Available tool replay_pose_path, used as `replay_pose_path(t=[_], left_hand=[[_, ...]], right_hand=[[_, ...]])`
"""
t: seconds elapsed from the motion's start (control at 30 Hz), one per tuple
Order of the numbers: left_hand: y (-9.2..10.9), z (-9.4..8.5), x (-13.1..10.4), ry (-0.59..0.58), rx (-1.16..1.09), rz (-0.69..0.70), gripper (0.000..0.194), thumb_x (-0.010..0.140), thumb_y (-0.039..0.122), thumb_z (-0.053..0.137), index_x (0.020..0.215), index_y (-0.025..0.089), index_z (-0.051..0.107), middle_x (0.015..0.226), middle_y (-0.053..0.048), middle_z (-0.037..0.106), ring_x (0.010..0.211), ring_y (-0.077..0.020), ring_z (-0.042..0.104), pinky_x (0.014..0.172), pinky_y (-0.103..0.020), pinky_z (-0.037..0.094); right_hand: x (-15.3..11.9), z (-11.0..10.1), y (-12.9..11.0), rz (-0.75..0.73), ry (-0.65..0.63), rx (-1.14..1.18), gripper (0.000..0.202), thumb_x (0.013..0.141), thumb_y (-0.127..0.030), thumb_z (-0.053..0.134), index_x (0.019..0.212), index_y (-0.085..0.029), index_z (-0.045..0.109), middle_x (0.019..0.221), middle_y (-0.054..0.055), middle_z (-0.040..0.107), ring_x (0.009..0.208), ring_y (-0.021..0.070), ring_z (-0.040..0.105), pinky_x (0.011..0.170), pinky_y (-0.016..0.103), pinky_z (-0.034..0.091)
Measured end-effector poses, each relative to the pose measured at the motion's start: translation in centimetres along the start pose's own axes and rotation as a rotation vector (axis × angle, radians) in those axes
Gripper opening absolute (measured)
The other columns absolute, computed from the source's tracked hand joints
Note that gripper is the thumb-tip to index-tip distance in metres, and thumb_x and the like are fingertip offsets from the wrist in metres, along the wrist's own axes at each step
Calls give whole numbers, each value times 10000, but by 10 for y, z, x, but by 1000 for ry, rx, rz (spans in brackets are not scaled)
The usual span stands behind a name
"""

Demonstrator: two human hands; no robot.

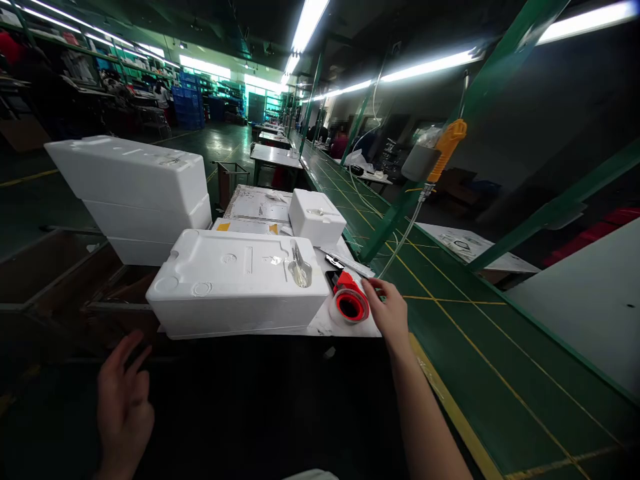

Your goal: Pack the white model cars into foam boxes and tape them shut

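A red tape dispenser [351,303] with a roll of clear tape stands at the table's near right corner. My right hand [389,310] is at its right side, fingers curled against it; part of the grip is hidden. My left hand [124,400] hangs in the air at the lower left, fingers apart and slightly bent, holding nothing. Between my hands lies a white foam box [240,287] with a moulded lid. A clear plastic-like piece [300,270] sits in the recess at the lid's right end.
Stacked white foam boxes [145,193] stand at the left. A smaller foam box [316,217] sits farther back on the table. Along the right runs a green conveyor belt [450,320]. An orange-handled tool [447,150] hangs by a green post [393,227].
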State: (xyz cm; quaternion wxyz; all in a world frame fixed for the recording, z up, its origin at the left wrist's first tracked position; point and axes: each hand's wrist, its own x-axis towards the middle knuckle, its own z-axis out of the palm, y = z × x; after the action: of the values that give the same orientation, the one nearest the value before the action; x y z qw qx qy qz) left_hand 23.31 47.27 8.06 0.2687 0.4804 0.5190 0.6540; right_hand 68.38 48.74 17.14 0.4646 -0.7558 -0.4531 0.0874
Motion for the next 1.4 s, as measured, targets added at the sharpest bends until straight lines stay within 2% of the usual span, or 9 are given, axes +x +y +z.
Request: replay_pose_path(t=[0.1, 0.17, 0.3, 0.43, 0.63, 0.77, 0.97, 1.1, 1.4], left_hand=[[-7, -16, -22, -59, -51, -26, 554, 946, 555, 610, 1415, 261, 575, 1417, -118, 629, 1308, -376, 603, 1116, -558, 508], [-13, -21, -29, -144, 1, -82, 466, 972, 568, 548, 1307, 261, 653, 1316, -98, 697, 1179, -348, 681, 1007, -518, 583], [-11, -14, -36, -259, 114, -227, 495, 968, 623, 503, 1193, 247, 734, 1158, -83, 781, 970, -300, 747, 878, -454, 630], [12, 17, -54, -439, -12, -303, 490, 929, 641, 565, 1116, 248, 791, 997, -79, 809, 903, -276, 748, 853, -399, 631], [61, 84, -84, -695, -385, -749, 593, 799, 671, 744, 1192, 227, 771, 1183, -124, 782, 1126, -305, 709, 927, -381, 588], [78, 103, -83, -723, -594, -1034, 585, 710, 670, 826, 1000, 162, 801, 1066, -126, 789, 1032, -273, 714, 885, -353, 566], [81, 91, -77, -591, -659, -1160, 448, 589, 523, 963, 780, 159, 786, 764, -27, 739, 740, -148, 655, 714, -261, 515], [81, 78, -72, -584, -639, -1106, 441, 548, 494, 985, 789, 163, 823, 718, -37, 747, 698, -134, 633, 695, -236, 495], [104, 44, -58, -730, -413, -962, 357, 752, 504, 857, 856, 163, 846, 823, -99, 817, 802, -217, 742, 767, -290, 558]], right_hand=[[24, -4, 23, 51, -180, -111, 372, 590, -418, 866, 827, -146, 775, 830, 118, 741, 787, 306, 678, 775, 428, 562], [29, 5, 32, 45, -285, -126, 193, 580, -285, 814, 710, -152, 759, 696, 76, 690, 709, 289, 670, 722, 421, 570], [10, 21, 36, -67, -236, -122, 472, 686, -204, 589, 1119, -138, 764, 1088, 133, 703, 1111, 354, 641, 1031, 534, 501], [-42, 9, 31, -318, -174, -32, 706, 820, -190, 488, 1526, -193, 472, 1470, 134, 541, 1362, 321, 511, 1167, 523, 401], [-130, -34, -12, -780, -422, -174, 707, 903, -110, 443, 1583, -299, 398, 1515, 135, 408, 1351, 307, 511, 1051, 456, 519], [-153, -42, -40, -932, -590, -270, 759, 833, -38, 458, 1544, -303, 463, 1485, 151, 414, 1259, 289, 540, 967, 435, 566], [-154, -24, -52, -1060, -597, -253, 596, 865, -129, 559, 1441, -281, 572, 1366, 175, 500, 1089, 290, 593, 840, 441, 593], [-151, -11, -54, -1157, -557, -199, 492, 916, -209, 588, 1406, -246, 596, 1306, 183, 530, 1031, 276, 601, 782, 401, 592], [-148, -26, -61, -1308, -510, -176, 334, 991, -360, 571, 1304, -266, 643, 1183, 158, 644, 1038, 264, 662, 753, 337, 606]])
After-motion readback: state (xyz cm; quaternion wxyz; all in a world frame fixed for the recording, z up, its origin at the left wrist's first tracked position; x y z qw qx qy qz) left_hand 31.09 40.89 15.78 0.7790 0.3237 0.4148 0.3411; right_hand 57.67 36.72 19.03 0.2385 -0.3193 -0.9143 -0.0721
